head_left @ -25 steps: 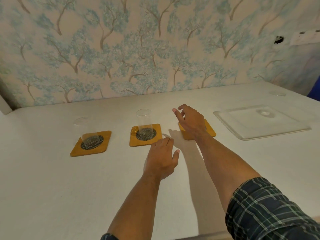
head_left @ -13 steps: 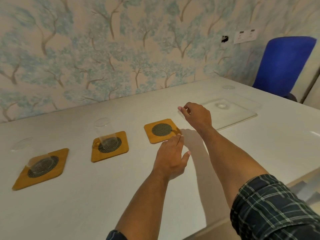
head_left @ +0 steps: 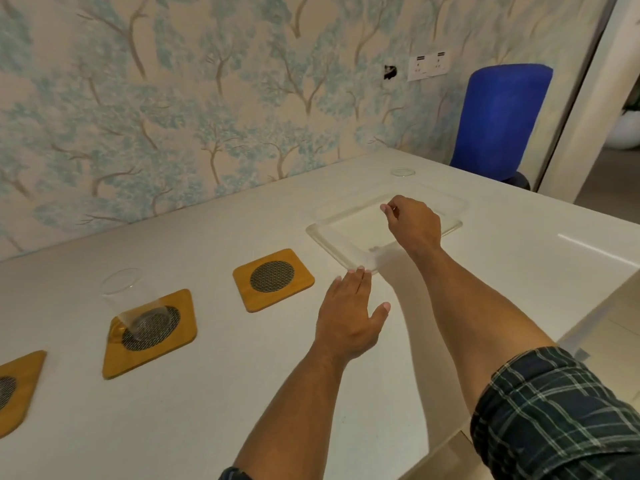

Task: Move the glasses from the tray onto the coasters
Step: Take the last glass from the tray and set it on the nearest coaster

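A clear tray (head_left: 346,252) lies on the white table at the right. One clear glass stands on it; only its rim (head_left: 402,172) shows plainly. My right hand (head_left: 414,226) is over the tray, fingers curled at the glass's lower part, and the grip itself is hard to make out. My left hand (head_left: 349,313) lies open and flat, its fingertips at the tray's near corner. An orange coaster (head_left: 273,280) with a dark mesh centre is bare. Left of it, a second coaster (head_left: 149,332) carries a clear glass (head_left: 133,303). A third coaster (head_left: 15,389) is cut off by the left edge.
A blue chair (head_left: 498,119) stands past the table's far right corner. Wall sockets (head_left: 429,65) sit on the tree-patterned wall behind the table. The table's right edge (head_left: 588,247) runs close to the tray.
My right hand has moved from the rightmost coaster to the glass on the tray. My left hand has slid right to the tray's corner. My view has swung right.
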`<control>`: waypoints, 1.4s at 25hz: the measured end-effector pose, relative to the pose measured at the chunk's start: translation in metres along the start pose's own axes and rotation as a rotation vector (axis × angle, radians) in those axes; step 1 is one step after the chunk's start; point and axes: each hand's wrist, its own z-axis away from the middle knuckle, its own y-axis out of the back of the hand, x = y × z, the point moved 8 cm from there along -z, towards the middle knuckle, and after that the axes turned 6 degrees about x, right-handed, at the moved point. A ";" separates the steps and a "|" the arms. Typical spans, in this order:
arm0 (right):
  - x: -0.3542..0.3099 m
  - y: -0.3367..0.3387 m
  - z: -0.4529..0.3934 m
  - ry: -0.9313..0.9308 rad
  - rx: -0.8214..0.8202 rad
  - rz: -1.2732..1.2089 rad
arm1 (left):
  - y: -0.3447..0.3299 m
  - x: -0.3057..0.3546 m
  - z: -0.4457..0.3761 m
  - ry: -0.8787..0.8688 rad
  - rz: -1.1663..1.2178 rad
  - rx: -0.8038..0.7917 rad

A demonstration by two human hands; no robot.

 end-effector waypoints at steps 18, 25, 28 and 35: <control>0.044 -0.062 -0.106 -0.173 -0.311 -0.027 | -0.026 -0.019 -0.023 0.180 -0.103 -0.041; 0.040 -0.083 -0.122 -0.152 -0.409 0.084 | -0.026 -0.020 -0.022 0.186 -0.107 -0.050; 0.041 -0.087 -0.119 -0.120 -0.384 0.155 | -0.026 -0.019 -0.022 0.185 -0.112 -0.056; 0.035 -0.076 -0.126 -0.056 -0.180 0.152 | -0.025 -0.018 -0.022 0.189 -0.116 -0.075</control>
